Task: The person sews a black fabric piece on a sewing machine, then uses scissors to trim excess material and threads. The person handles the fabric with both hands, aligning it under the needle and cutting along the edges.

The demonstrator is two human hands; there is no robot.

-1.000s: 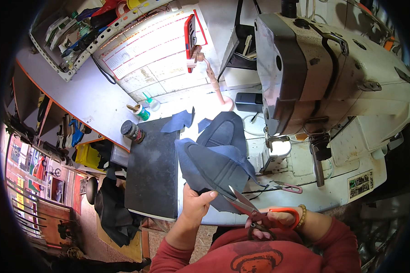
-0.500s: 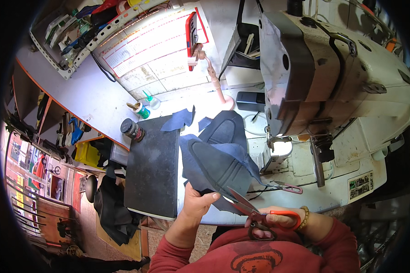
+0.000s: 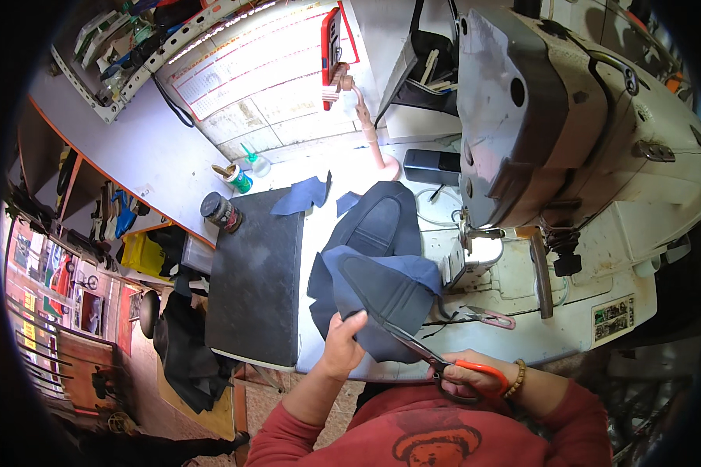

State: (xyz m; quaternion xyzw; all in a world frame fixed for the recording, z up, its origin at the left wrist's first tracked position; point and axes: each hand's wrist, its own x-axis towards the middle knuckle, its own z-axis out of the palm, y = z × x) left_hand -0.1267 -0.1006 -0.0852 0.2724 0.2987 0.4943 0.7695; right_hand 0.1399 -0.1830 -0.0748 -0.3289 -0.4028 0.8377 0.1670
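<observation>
My left hand pinches the near left edge of a dark blue-grey fabric piece, thumb on top. Stitched or pressed lines cross this piece, and a dark padded shape lies on it. My right hand grips a pair of scissors with orange and dark handles. Its blades are nearly together and point up and left, along the near edge of the fabric. A second, similar blue piece lies just beyond, partly under the first.
An industrial sewing machine stands at the right, with thread snips near its bed. To the left lies a black board with a dark jar at its edge. Blue scraps and a phone stand are farther back.
The scissor blades have gone from spread to nearly closed at the fabric's edge. My left hand has shifted slightly, and the held piece has turned a little.
</observation>
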